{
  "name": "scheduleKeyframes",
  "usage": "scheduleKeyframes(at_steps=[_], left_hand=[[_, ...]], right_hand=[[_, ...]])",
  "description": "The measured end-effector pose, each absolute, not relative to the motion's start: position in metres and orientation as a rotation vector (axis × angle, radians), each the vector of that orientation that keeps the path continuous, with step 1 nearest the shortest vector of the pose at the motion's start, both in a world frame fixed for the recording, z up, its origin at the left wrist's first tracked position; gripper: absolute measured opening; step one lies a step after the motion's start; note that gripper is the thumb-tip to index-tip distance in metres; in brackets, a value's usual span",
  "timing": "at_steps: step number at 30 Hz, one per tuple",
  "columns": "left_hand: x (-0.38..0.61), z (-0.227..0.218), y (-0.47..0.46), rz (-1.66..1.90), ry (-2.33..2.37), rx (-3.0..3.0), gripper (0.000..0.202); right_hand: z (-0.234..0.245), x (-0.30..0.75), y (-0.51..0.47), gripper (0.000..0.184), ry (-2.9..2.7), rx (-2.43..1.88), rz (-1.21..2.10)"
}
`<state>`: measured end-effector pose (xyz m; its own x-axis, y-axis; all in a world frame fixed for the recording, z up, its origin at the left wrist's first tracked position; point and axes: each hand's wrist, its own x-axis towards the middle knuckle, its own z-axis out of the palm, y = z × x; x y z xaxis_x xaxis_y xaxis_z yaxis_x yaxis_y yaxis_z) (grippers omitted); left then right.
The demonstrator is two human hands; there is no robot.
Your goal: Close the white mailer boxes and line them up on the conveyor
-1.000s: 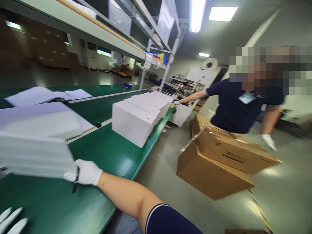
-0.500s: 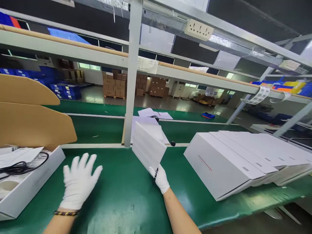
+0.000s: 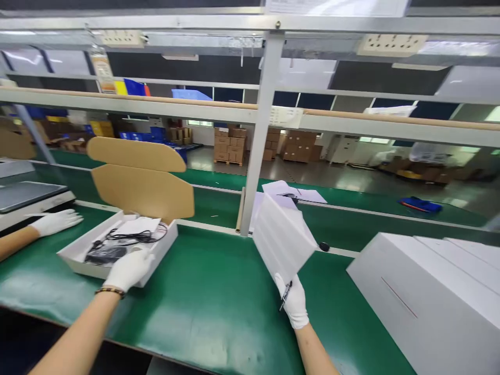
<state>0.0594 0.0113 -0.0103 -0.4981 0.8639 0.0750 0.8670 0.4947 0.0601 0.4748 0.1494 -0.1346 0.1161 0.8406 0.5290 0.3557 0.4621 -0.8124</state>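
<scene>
My left hand, in a white glove, grips the near right corner of an open white carton with brown flaps raised; black cables and a paper sheet lie inside. In my gloved right hand are a stack of white sheets, held tilted above the green belt, and a black pen pinched along the fingers. Another person's gloved hand rests on the belt left of the carton.
Closed white boxes stand in a row at the right on the green conveyor belt. A grey upright post rises behind the stack. A flat grey device sits at far left. Papers lie on the back belt.
The view swung left, away from the worker with the brown carton. My left hand moved from mid-air onto the open carton's corner. The right hand keeps the sheets and pen.
</scene>
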Motion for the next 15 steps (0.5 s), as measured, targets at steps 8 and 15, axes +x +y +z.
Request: scheduleKeyframes(at_steps=[8, 15], left_hand=[[0.217, -0.040, -0.014, -0.243, -2.434, -2.070, 0.040], [0.229, 0.008, -0.009, -0.535, -1.994, -2.517, 0.032]], right_hand=[[-0.072, 0.445, 0.078, 0.006, -1.715, -0.650, 0.170], [-0.006, 0.495, 0.048, 0.012, -1.702, -0.828, 0.102]])
